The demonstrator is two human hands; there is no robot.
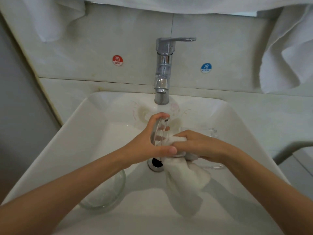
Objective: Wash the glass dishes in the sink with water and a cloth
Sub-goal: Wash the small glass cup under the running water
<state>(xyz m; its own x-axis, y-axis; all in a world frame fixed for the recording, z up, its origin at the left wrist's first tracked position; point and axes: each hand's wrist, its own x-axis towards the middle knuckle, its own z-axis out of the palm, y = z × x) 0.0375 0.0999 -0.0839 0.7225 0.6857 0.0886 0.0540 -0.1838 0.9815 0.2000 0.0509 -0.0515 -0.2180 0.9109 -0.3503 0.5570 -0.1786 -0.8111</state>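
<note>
My left hand [149, 141] grips a small clear glass dish [158, 131] by its rim, tilted on edge over the middle of the white sink [88, 133]. My right hand [199, 145] holds a wet white cloth [184, 180] and presses a bunched part of it into the dish. The rest of the cloth hangs down toward the basin floor. A larger clear glass bowl [105, 192] sits in the sink at the near left, partly behind my left forearm. Another glass piece [212, 132] lies in the basin behind my right hand.
A chrome tap [163, 72] stands at the back centre, its spout above the dish. The drain [156, 163] lies under my hands. Red HOT [117, 60] and blue COLD [206, 68] stickers mark the wall. White towels [286, 53] hang at the upper right and top left.
</note>
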